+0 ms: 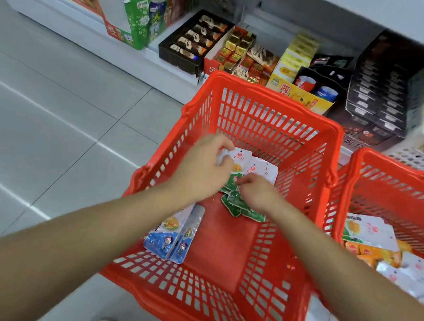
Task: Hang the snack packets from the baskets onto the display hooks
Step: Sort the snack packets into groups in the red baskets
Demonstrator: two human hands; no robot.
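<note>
View from above into a red basket (265,109) of slotted plastic standing on a pale tiled floor (61,108), with both bare forearms reaching in from the bottom of the frame. Three groups of snack packets lie inside. Near the far wall, a few white packets (255,166) fan out, each with a red logo, a small hang hole at the top and a yellow food picture lower down. In the middle of the basket floor sits a loose heap of small green packets (235,207). Against the near-left wall lean two blue packets (168,240) with silvery tops and a cartoon figure. The left hand (205,165) has its fingers curled, pinching the top edge of the white packets. The right hand (256,194) is just beside it, its fingers bunched together and pinching the upper end of the green packets. A second red basket (382,166) stands touching the first on the right, holding a pile of white and orange packets (371,238). Beyond both baskets, a low white shelf (162,62) carries open cartons of sweets, among them a black tray (167,51) of wrapped bars.
</note>
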